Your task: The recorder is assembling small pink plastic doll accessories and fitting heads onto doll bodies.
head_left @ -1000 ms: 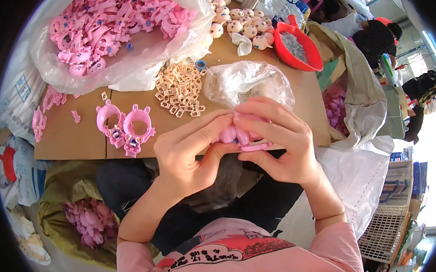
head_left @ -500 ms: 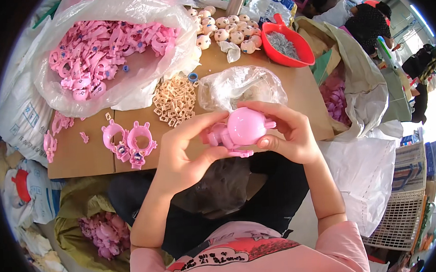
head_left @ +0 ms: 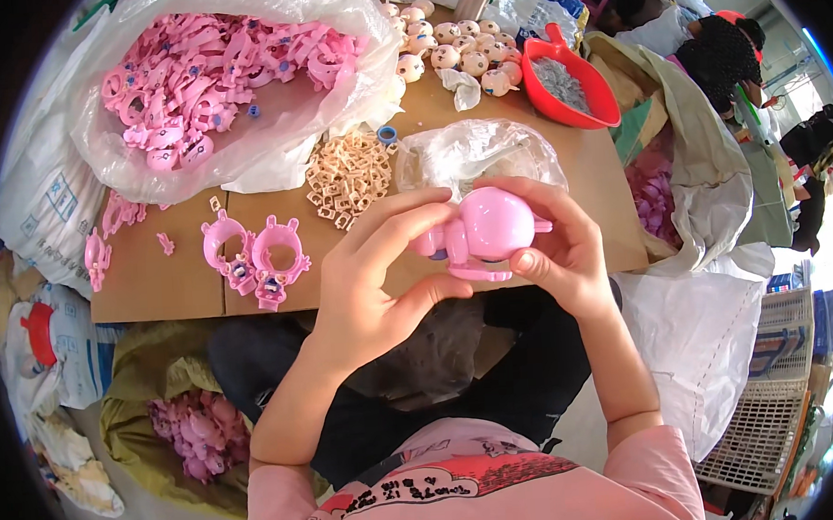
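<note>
A rounded pink plastic toy body (head_left: 488, 228) is held up over the table's near edge between both hands. My left hand (head_left: 380, 281) grips its left side with fingers curled over the top. My right hand (head_left: 557, 248) clasps its right side, thumb under it. Two pink ring-shaped parts (head_left: 256, 254) lie on the brown table (head_left: 164, 287) to the left. Behind my hands sit a heap of small beige pieces (head_left: 348, 177) and a clear plastic bag (head_left: 472, 153).
A big clear bag of pink parts (head_left: 228, 72) fills the back left. Cream round toy heads (head_left: 453, 56) and a red scoop-like bowl (head_left: 572, 87) stand at the back. Sacks with pink pieces (head_left: 195, 432) lie on the floor; another person (head_left: 721, 46) is at far right.
Both hands have lifted and turned the pink toy body so its rounded side faces up; the view has shifted slightly closer.
</note>
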The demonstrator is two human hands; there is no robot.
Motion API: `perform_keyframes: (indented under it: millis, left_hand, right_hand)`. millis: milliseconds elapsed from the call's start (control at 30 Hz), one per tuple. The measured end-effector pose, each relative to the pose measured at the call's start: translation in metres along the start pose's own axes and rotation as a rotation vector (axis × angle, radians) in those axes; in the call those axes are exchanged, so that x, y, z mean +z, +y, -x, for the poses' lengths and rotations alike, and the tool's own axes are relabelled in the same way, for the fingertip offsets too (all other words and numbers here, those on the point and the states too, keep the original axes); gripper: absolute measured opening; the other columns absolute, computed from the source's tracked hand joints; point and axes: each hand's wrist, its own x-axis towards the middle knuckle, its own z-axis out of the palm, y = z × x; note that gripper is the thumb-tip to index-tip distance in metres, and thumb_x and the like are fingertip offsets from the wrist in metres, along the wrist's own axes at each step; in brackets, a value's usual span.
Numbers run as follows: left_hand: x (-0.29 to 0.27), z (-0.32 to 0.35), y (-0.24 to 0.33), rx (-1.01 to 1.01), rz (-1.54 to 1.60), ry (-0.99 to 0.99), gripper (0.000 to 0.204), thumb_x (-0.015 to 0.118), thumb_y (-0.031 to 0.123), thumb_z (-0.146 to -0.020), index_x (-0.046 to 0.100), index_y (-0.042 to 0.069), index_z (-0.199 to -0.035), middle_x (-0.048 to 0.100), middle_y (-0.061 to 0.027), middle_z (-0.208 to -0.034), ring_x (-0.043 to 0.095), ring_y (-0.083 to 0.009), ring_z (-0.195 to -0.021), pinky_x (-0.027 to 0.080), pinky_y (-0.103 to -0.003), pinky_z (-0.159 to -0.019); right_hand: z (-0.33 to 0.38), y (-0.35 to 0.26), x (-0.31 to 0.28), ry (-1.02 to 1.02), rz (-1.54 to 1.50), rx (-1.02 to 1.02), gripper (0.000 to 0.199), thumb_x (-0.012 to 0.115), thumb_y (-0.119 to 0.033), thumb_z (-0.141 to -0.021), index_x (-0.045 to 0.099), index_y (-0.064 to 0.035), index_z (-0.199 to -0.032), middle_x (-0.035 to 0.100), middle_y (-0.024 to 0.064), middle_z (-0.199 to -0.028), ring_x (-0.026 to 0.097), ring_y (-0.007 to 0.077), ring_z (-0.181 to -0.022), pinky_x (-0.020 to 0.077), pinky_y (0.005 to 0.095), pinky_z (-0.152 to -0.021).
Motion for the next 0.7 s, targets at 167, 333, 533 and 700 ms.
perform_keyframes:
  millis: [167,333,533,700]
  left_hand:
    - [0.002,-0.002,0.003,0.117,-0.067,0.055,0.053,0.082,0.006,-0.063,0.063,0.001,-0.111,0.062,-0.0121,-0.115,0.062,-0.0286,-0.099,0.051,-0.036,-0.081]
    - [0.002,-0.002,0.003,0.249,-0.082,0.052,0.051,0.080,0.006,-0.060,0.065,-0.002,-0.108,0.064,-0.0121,-0.108,0.062,-0.0295,-0.095,0.051,-0.036,-0.076]
    - [0.005,0.003,0.012,0.315,-0.108,0.155,0.049,0.080,0.009,-0.059,0.067,-0.004,-0.104,0.066,-0.0137,-0.104,0.064,-0.0301,-0.088,0.053,-0.036,-0.074]
    - [-0.005,-0.003,0.009,-0.111,-0.004,-0.041,0.047,0.083,0.011,-0.066,0.066,-0.001,-0.108,0.067,-0.0141,-0.104,0.065,-0.0236,-0.091,0.052,-0.033,-0.077]
  right_hand:
    - [0.000,-0.003,0.006,-0.008,-0.024,-0.014,0.070,0.075,-0.017,-0.082,0.041,0.0030,-0.139,0.049,0.0183,-0.138,0.048,0.0226,-0.126,0.0420,0.0363,-0.103]
    - [0.000,-0.001,-0.004,-0.103,0.180,-0.155,0.067,0.079,-0.019,-0.076,0.050,0.0037,-0.132,0.050,0.0213,-0.136,0.050,0.0263,-0.125,0.0446,0.0374,-0.102]
    - [0.003,-0.010,0.006,-0.059,0.198,-0.271,0.063,0.080,-0.022,-0.075,0.056,0.0056,-0.125,0.056,0.0222,-0.129,0.058,0.0286,-0.116,0.0517,0.0373,-0.093]
    - [-0.009,-0.021,-0.001,-0.039,0.213,0.157,0.062,0.077,-0.027,-0.081,0.054,0.0047,-0.129,0.062,0.0155,-0.118,0.059,0.0182,-0.108,0.0492,0.0328,-0.091]
